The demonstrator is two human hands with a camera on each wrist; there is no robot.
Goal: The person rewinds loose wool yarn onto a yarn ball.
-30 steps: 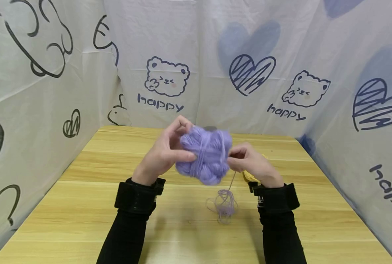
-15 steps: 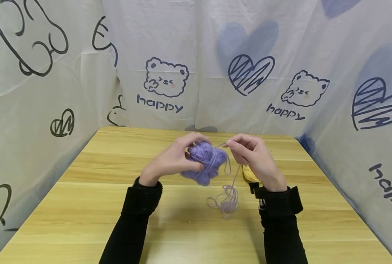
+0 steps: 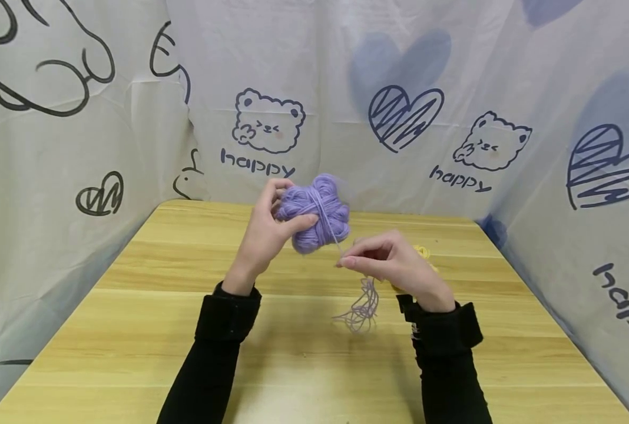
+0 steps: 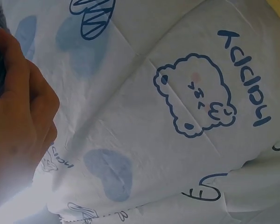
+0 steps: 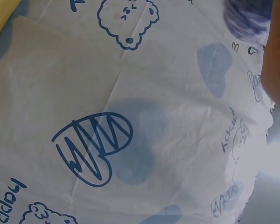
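The left hand [image 3: 264, 235] is curled round a ball of purple yarn [image 3: 314, 212], thumb across its front, and holds it above the far half of the desk [image 3: 134, 330]. Just below and to the right of the ball, the right hand [image 3: 394, 265] pinches a single strand [image 3: 337, 242] between thumb and fingertips; the strand runs taut up to the ball. Under that hand a loose tangle of purple yarn [image 3: 361, 309] trails onto the desk, and some yellow yarn [image 3: 424, 253] peeks out behind it. To wind well, it seems best to keep light, even tension on the strand, turn the ball in the left hand so wraps cross, and let the tangle feed freely. Printed cloth [image 3: 399, 88] walls the desk.
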